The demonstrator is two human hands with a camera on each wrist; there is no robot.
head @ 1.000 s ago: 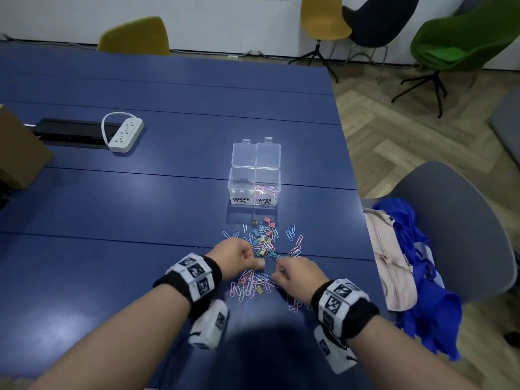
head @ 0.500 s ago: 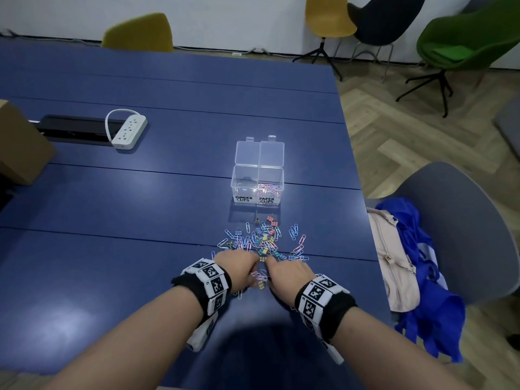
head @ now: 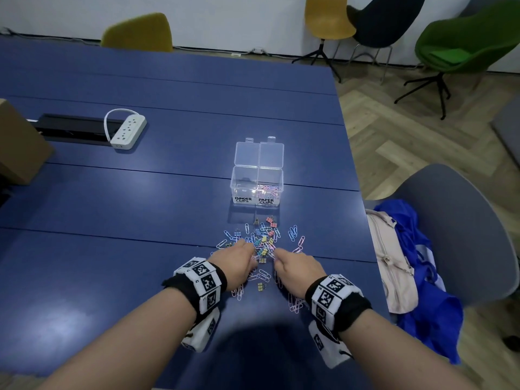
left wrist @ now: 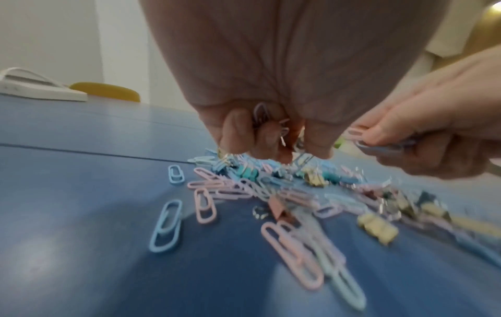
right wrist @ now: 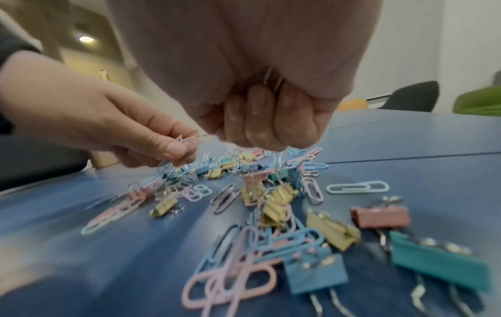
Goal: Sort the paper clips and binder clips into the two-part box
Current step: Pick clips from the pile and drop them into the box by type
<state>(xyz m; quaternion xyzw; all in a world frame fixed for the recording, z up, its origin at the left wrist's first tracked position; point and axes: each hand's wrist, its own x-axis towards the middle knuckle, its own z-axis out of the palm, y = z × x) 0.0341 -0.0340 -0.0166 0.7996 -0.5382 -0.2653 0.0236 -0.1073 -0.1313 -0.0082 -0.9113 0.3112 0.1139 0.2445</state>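
Observation:
A clear two-part box (head: 257,178) stands open on the blue table, labelled BINDER CLIPS on the left and PAPER CLIPS on the right. Several paper clips lie in the right part. A mixed pile of pastel paper clips and binder clips (head: 261,240) is spread in front of it. My left hand (head: 251,256) hovers over the pile's near side, fingers curled around several paper clips (left wrist: 267,122). Beside it, my right hand (head: 277,256) grips more clips and pinches a pink paper clip (left wrist: 355,132).
A white power strip (head: 128,132) and a black cable tray lie at the far left, with a brown cardboard box (head: 17,147) at the left edge. A grey chair (head: 461,235) holding a pink bag and blue cloth stands close to the table's right edge.
Both hands stay at the near side of the pile. They closed in toward each other and shifted slightly forward over the clips, fingers still curled.

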